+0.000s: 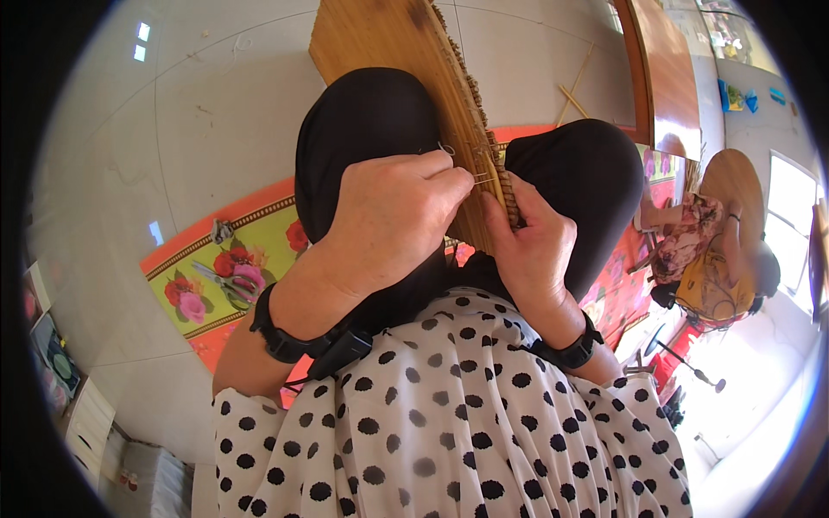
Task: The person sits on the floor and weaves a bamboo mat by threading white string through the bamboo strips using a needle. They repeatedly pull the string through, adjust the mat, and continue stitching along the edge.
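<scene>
A wooden board (380, 34) stands on edge between my knees, running away from me. Brown braided cord (508, 194) lines its right edge, beside a thin yellowish strip. My left hand (393, 207) is closed in a pinch at the board's near part. From its fingertips a thin pale strand (482, 180), thread or needle, reaches across to the cord. A small loop of thread (446, 149) shows above those fingers. My right hand (535, 246) grips the near end of the braided cord, thumb on the left and fingers mostly hidden on the right.
Scissors (226, 283) lie on a flowered mat (173, 324) at the left, near a small crumpled grey thing (222, 230). Thin sticks (574, 99) rest on the tiled floor beyond my right knee. Another person (712, 268) sits at the right, holding an oval wooden board (730, 181).
</scene>
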`<action>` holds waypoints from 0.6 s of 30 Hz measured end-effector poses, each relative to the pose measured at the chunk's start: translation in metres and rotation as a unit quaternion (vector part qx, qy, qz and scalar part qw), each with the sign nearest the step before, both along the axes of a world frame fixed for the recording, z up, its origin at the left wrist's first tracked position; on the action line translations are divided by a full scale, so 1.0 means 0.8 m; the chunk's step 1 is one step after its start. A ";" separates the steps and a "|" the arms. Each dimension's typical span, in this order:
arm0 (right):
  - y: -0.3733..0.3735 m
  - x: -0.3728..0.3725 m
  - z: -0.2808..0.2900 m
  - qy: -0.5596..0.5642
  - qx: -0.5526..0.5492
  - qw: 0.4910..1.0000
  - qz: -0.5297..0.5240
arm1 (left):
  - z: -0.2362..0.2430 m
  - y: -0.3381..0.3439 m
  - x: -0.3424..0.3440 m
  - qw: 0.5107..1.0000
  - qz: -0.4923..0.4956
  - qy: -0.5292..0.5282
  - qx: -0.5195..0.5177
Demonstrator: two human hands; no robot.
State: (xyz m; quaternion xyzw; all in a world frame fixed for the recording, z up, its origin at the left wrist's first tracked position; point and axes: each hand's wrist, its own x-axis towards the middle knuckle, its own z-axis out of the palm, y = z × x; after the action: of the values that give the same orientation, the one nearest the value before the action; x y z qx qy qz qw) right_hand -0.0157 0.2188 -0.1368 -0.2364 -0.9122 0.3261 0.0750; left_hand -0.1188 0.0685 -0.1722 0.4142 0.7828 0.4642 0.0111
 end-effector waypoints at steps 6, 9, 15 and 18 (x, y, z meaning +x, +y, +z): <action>0.003 0.002 -0.007 0.015 0.022 1.000 0.005 | 0.006 -0.004 -0.004 1.000 0.001 0.011 -0.011; 0.003 0.000 -0.002 0.000 0.032 0.999 0.010 | 0.003 -0.003 -0.004 1.000 0.000 0.011 -0.008; 0.005 0.002 -0.008 0.003 0.033 0.999 0.005 | 0.005 -0.002 -0.004 1.000 0.000 0.008 -0.005; 0.003 0.001 -0.005 -0.002 0.028 1.000 0.001 | 0.004 -0.002 -0.005 1.000 -0.003 0.011 -0.007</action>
State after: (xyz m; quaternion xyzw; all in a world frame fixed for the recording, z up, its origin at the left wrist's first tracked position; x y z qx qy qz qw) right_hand -0.0149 0.2216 -0.1406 -0.2344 -0.9212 0.3002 0.0796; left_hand -0.1229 0.0668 -0.1688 0.4214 0.7850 0.4540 0.0071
